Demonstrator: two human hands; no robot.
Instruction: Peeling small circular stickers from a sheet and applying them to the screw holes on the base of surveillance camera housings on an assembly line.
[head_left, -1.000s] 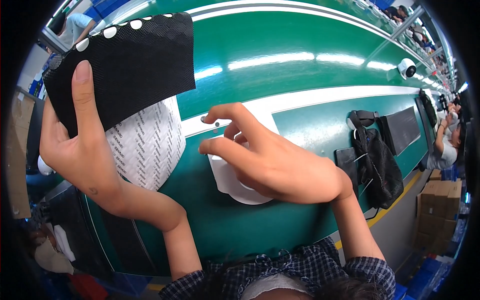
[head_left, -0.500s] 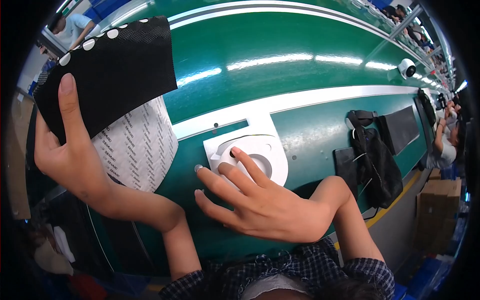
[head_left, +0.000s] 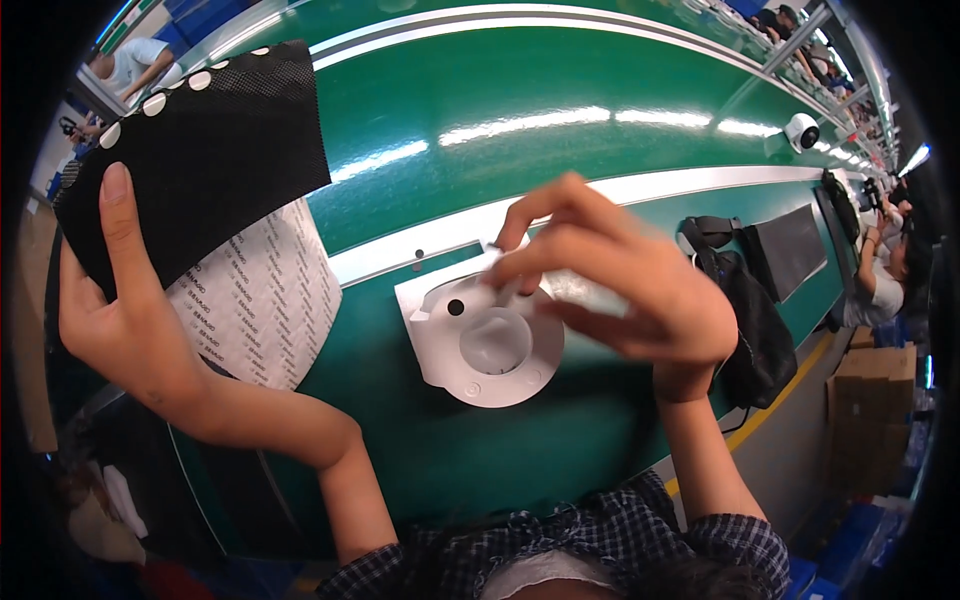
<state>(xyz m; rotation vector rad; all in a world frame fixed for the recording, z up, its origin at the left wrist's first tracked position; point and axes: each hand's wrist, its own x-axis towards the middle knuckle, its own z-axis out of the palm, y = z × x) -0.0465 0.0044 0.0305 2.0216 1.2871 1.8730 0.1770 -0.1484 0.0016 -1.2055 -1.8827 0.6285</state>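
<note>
Green tabletop (head_left: 560,120) carries a white round housing (head_left: 490,345) at centre. A black mesh sheet (head_left: 200,150) is clenched at ten o'clock by the left hand (head_left: 125,320); the right hand (head_left: 620,280) pinches a small white piece, seemingly being fitted; careful alignment seems needed.

Factory assembly line: long green conveyor bench (head_left: 560,90) with white stripes runs the length of the hall. Other workers (head_left: 885,265) sit along it at the far right. Cardboard boxes (head_left: 868,420) on the floor, yellow floor line (head_left: 790,385) beside the bench.
</note>
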